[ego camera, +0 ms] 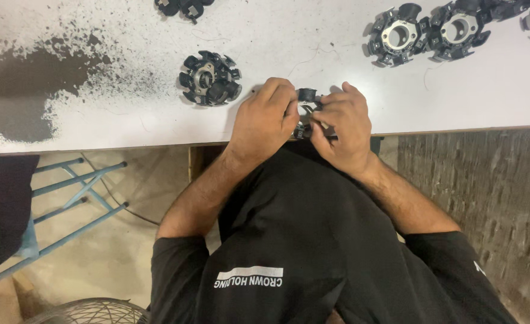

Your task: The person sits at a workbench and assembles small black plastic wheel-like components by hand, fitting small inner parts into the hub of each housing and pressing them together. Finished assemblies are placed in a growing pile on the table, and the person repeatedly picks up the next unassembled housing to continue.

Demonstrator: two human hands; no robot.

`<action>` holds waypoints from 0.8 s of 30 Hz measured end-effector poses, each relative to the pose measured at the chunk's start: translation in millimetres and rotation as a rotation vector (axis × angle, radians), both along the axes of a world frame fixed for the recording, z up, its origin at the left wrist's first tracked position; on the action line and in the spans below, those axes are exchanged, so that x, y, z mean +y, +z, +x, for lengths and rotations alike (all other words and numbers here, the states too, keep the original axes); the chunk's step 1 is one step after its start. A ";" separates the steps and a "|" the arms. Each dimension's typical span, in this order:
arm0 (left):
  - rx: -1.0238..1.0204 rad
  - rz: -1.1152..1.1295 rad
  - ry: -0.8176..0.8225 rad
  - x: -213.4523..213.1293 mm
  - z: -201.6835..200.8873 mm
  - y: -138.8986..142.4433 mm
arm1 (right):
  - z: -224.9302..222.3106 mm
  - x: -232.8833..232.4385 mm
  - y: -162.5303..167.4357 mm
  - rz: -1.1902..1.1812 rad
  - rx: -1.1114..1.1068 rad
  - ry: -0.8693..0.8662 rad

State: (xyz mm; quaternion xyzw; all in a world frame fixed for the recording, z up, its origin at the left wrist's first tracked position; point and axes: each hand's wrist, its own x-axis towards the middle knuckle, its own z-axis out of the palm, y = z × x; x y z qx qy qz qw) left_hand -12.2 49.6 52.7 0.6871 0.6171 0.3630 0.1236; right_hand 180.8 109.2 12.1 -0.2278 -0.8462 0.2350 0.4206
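Currently a small black ring-shaped part [308,114] is pinched between both hands at the table edge [457,128]; the left hand [263,120] and right hand [343,126] are closed on it equally, a finished part [209,78] lying just beyond the left.

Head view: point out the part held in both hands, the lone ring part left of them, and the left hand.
Held part [306,95]: head view, black top lobe.
Lone ring part [210,78]: head view, its hub.
Left hand [263,120]: head view, back.

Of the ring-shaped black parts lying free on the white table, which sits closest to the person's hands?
The lone ring part just beyond the left hand. The other two rings sit side by side, farther off toward the table's far right.
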 end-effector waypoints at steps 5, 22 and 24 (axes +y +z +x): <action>-0.050 -0.027 0.006 -3.6 -1.0 -3.5 | -0.8 0.6 -1.4 -0.009 -0.031 -0.019; 0.008 0.099 0.028 -13.9 9.0 -12.8 | 0.7 5.3 -2.9 -0.060 -0.005 0.034; 0.014 0.102 0.035 -13.5 8.4 -12.1 | 0.4 6.0 -3.1 -0.074 -0.002 0.033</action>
